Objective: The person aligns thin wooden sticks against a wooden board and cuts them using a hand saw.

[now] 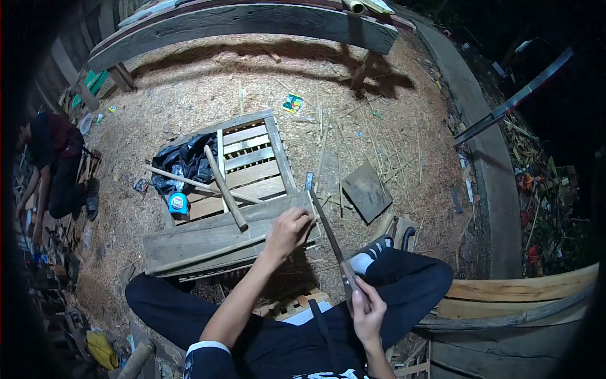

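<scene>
My left hand (290,230) is closed over the near right corner of a low slatted wooden bench (189,243), fingers curled; whatever they hold, if anything, is too small to make out. Lower right, my right hand (367,312) grips the handle end of a long knife (329,234) with a narrow dark blade. The blade slants up and left, past the bench corner beside my left hand. On the bench lie two crossed wooden sticks (225,189), a blue tape measure (178,203) and a black plastic bag (183,164).
A square board (367,191) lies on the shaving-strewn ground among thin strips. A long plank beam (240,31) on legs spans the back. At the left a person (60,164) crouches. Planks (517,297) stand at lower right, and a concrete curb (495,202) runs along the right.
</scene>
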Demonstrator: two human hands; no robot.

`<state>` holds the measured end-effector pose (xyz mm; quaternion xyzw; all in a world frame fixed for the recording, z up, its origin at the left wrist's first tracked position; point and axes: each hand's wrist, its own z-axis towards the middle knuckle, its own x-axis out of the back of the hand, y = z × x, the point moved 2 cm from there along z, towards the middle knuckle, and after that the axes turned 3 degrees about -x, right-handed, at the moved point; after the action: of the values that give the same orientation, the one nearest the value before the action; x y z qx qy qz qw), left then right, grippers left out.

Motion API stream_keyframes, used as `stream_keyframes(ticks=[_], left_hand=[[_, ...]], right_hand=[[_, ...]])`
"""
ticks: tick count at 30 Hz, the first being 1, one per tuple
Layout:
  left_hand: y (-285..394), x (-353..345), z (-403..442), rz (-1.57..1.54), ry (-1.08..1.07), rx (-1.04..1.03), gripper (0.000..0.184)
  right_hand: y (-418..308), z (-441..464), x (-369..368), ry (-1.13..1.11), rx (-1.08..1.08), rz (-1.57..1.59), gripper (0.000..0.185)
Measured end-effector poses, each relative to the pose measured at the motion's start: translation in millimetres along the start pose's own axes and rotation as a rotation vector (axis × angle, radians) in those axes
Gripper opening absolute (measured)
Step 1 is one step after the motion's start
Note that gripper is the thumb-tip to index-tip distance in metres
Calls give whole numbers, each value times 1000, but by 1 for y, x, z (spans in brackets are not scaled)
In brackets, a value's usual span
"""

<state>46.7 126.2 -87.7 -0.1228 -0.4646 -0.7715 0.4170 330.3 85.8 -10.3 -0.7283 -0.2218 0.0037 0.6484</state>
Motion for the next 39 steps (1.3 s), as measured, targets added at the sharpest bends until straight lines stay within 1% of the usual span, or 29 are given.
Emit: stream_keyframes(ticks=[2,3,4,6,8,11,12,13,14,16,18,20,21,22,24,25,26,29,32,34,35,38,39], left_hand=[[0,-1,-6,-4,-30,28,14],[-2,-2,-5,8,-32,21,14],[-3,-2,-4,21,-35,13,14],[0,0,-5,35,-37,26,14],[0,1,-1,44,-9,39,14],[-2,-6,-5,-5,40,7,15],[-1,-6,-9,-11,27,13,15],[1,-5,-9,4,1,6,15],[0,-2,-5,27,-18,-9,15],[2,0,-9,14,-34,-14,15],[9,-1,-13,20,-114,-62,15],[8,-4,-14,68,-139,-26,18],[7,-5,-12,68,-86,3,18],[5,-5,-9,65,-29,30,19],[3,-4,-9,64,-33,47,19],[4,-4,-8,62,12,20,16],[5,-4,-5,59,56,-14,14],[5,-5,-8,54,0,-39,14],[9,-2,-6,-9,7,17,13],[10,-2,-7,7,-6,3,12],[9,-2,-5,33,9,1,12],[11,-1,-5,67,34,3,12],[12,-1,-5,59,25,23,12]], right_hand=[[-10,21,-20,-8,5,20,35],[-5,38,-33,-28,87,16,35],[-14,48,-45,-31,60,32,35],[-14,41,-41,-20,114,-32,35],[-2,13,-16,-24,130,-39,36],[-6,23,-25,3,130,9,37],[-15,29,-36,14,132,49,36],[-7,48,-46,-27,138,-1,36],[-9,59,-52,-46,77,-27,36],[-9,51,-48,-51,99,29,37],[-5,42,-49,-38,111,55,36],[-4,40,-56,-3,74,85,36],[-8,47,-64,20,13,152,36],[-2,53,-65,18,18,155,36],[5,61,-60,-3,125,47,36],[0,59,-52,-32,114,60,37],[-2,55,-41,-41,133,9,38],[11,21,-10,-55,-124,113,38],[-1,33,-31,-13,128,-3,36],[-5,55,-50,9,0,98,36],[-14,59,-56,-7,110,67,37],[-14,44,-43,-16,108,94,37],[-8,30,-31,-1,152,63,36]])
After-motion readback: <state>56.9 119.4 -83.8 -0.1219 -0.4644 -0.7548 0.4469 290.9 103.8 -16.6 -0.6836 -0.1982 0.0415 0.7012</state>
